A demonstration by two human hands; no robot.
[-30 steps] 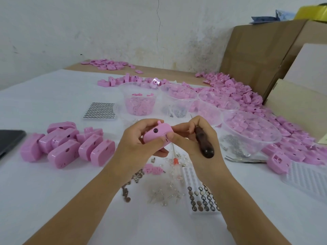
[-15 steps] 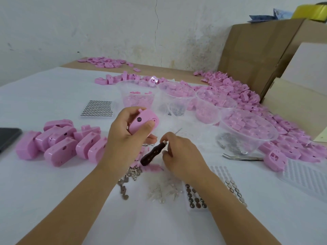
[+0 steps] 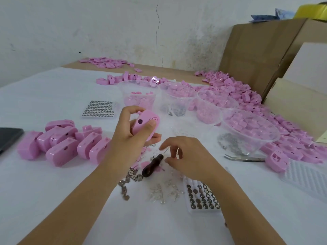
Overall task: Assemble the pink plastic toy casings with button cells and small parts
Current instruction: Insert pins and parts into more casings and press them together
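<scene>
1. One dark flat thing lies at the left edge of the white tabletop. The frame cuts it off, so what it is cannot be told.
2. Just right of it, a cluster of closed pink casings rests on the tabletop, touching one another. Behind them sits a full tray of button cells.
3. The left hand grips one pink casing held up above the tabletop. The thumb lies across its front, the fingers curl behind it, and the palm hides its lower part.
4. Below that hand, small metal strips lie in a loose trail, partly covered by the left forearm.
5. A dark-handled tool lies between the two hands. Its thin metal tip runs up under the fingers of the right hand.
6. The right hand hangs over that tip with its fingers curled. They are blurred, so I cannot tell whether they pinch the tool or anything else.
7. Nearer the camera, small clear parts are scattered, too small to make out.
8. A second tray of cells lies beside them, with the right forearm covering its right side.
9. Further right stands a large clear bowl of pink pieces, and tweezers lie just in front of it.
10. A white ridged tray is cut off by the right edge.
</scene>
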